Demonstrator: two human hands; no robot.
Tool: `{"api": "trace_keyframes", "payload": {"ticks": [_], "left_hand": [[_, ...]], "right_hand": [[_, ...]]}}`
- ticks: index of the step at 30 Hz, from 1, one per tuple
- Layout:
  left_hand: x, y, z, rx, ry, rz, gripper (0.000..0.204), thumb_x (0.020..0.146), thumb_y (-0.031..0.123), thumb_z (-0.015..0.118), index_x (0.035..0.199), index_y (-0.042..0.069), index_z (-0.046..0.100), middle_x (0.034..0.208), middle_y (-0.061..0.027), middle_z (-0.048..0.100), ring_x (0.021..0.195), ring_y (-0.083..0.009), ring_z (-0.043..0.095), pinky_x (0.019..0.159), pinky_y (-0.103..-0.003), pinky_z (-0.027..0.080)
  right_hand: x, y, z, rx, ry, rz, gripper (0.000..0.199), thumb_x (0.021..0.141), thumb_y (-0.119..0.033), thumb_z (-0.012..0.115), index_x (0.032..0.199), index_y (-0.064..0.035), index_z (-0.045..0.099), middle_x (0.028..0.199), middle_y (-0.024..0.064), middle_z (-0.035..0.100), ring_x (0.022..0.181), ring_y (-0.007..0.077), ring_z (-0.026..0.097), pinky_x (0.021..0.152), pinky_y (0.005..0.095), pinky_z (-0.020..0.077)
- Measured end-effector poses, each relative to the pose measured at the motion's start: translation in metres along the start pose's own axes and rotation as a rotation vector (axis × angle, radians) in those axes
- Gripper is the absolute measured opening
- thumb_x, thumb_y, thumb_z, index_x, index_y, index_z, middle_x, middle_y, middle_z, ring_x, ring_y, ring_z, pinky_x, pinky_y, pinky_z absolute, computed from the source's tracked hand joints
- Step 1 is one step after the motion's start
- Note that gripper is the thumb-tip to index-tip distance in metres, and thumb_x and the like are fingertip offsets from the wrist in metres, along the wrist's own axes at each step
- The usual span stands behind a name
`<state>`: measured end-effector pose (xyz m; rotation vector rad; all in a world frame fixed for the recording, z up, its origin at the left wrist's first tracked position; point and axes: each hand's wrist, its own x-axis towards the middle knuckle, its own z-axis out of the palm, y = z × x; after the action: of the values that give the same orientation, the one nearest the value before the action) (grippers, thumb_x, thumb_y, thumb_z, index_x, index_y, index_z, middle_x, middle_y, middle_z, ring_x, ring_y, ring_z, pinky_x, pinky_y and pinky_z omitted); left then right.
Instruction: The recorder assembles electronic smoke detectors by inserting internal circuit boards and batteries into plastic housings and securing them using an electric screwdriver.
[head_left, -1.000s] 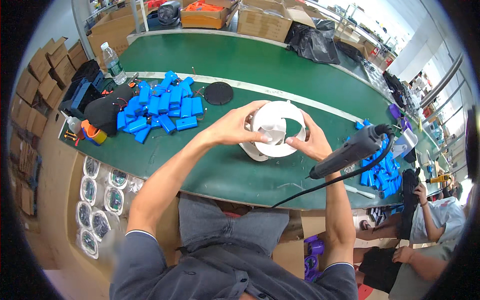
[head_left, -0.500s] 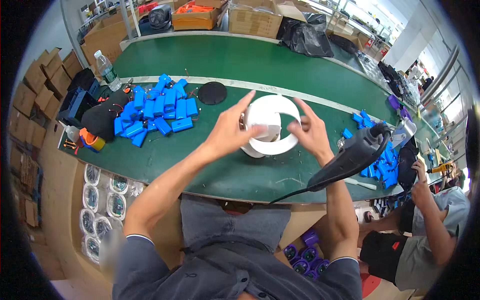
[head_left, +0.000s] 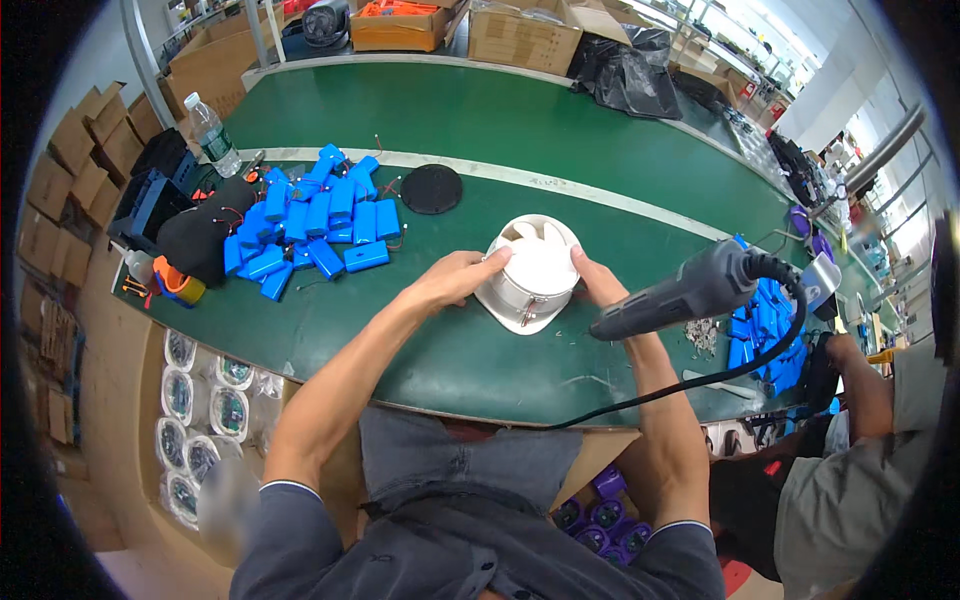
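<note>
A white plastic fan housing (head_left: 524,292) with pale fan blades in its top rests on the green bench in front of me. Its base flares out, and a thin wire shows on its near side. My left hand (head_left: 458,278) is closed against the housing's left side, thumb near the upper rim. On the opposite side, my right hand (head_left: 598,280) grips it, its fingers partly hidden behind the housing. A dark hand-held power tool (head_left: 690,288) with a black cable hangs in front of my right forearm.
Blue wrapped battery packs (head_left: 318,212) are heaped to the left, with more blue packs (head_left: 768,325) at right. A black disc (head_left: 432,189) and a water bottle (head_left: 212,136) stand farther back. Boxed white units (head_left: 180,393) sit below left. A co-worker's arm (head_left: 858,385) is at right.
The white part, held up with its round opening showing, is now lower and stands on the bench with blades visible. My hands came down with it. The hanging tool swung and turned.
</note>
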<state>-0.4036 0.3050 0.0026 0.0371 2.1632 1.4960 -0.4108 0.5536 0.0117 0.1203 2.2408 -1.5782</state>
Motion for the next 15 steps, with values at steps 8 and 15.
{"api": "trace_keyframes", "payload": {"ticks": [8, 15], "left_hand": [[0.004, 0.025, 0.014, -0.427, 0.123, 0.149, 0.068, 0.085, 0.057, 0.059, 0.125, 0.002, 0.057, 0.108, -0.0128, 0.065, 0.093, -0.0178, 0.064, 0.068, -0.031, 0.053], [0.011, 0.07, -0.012, -0.341, 0.022, 0.086, 0.079, 0.082, 0.066, 0.054, 0.133, 0.006, 0.05, 0.13, -0.0184, 0.052, 0.118, -0.0349, 0.052, 0.087, -0.057, 0.048]], "right_hand": [[0.045, -0.004, -0.015, -0.181, 0.272, -0.184, 0.067, 0.098, -0.051, 0.031, 0.109, 0.0073, 0.061, 0.108, 0.0256, 0.064, 0.105, 0.0375, 0.06, 0.092, 0.0405, 0.0414], [0.024, -0.06, -0.017, 0.1, 0.095, 0.001, 0.074, 0.092, -0.066, 0.035, 0.136, -0.0073, 0.045, 0.133, 0.0182, 0.05, 0.121, 0.0346, 0.046, 0.095, 0.0549, 0.0387]]}}
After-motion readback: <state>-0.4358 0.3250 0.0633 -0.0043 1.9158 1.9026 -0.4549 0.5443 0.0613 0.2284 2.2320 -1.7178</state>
